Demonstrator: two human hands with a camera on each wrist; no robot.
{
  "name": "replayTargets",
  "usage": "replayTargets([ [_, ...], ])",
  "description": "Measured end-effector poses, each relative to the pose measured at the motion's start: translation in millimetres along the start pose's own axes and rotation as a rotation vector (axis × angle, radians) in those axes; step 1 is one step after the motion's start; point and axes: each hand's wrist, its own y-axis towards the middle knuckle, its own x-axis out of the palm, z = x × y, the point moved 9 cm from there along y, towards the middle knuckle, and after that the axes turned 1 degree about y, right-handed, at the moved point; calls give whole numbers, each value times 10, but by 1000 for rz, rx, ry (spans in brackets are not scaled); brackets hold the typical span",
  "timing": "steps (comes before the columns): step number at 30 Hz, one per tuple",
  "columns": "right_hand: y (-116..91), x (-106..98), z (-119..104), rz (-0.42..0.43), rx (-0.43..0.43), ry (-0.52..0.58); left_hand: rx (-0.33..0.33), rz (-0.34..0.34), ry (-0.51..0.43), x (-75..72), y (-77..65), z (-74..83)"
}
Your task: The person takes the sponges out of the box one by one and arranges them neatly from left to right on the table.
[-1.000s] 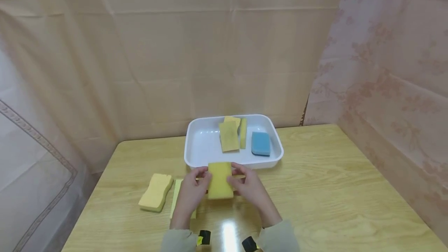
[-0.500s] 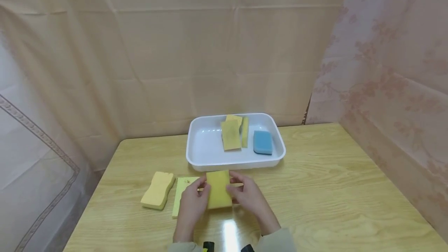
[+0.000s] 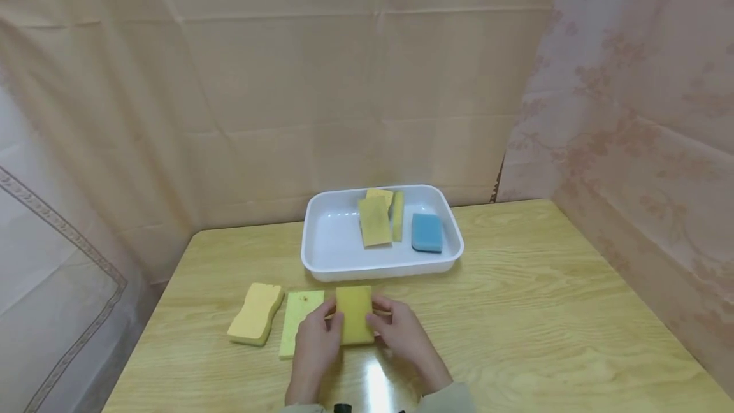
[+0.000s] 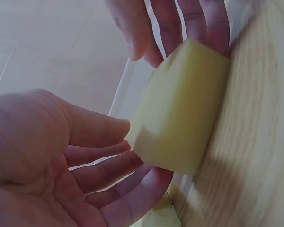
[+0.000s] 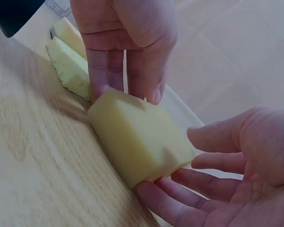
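Left hand (image 3: 315,341) and right hand (image 3: 402,331) pinch yellow sponge (image 3: 354,317) at opposite sides, just short of near edge of white tray (image 3: 335,238). Wavy sponge (image 3: 256,314) lies toward left edge of table (image 3: 527,311).

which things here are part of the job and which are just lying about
Part of the job: thick yellow sponge, held between left hand and right hand.

Seemingly just lying about: wavy sponge, flat sponge, white tray, blue sponge and yellow pieces in it.

Yellow sponge (image 5: 137,137) between 2 hands (image 5: 132,30) (image 5: 255,170)
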Motion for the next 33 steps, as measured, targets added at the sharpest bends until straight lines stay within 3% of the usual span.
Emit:
replayTargets([
  [17,0,41,27,34,16,-67,-9,34,112,26,-6,-27],
  [25,33,33,50,57,48,-141,51,54,168,25,-17,53],
  [33,86,34,46,79,47,-199,50,57,208,35,-2,70],
])
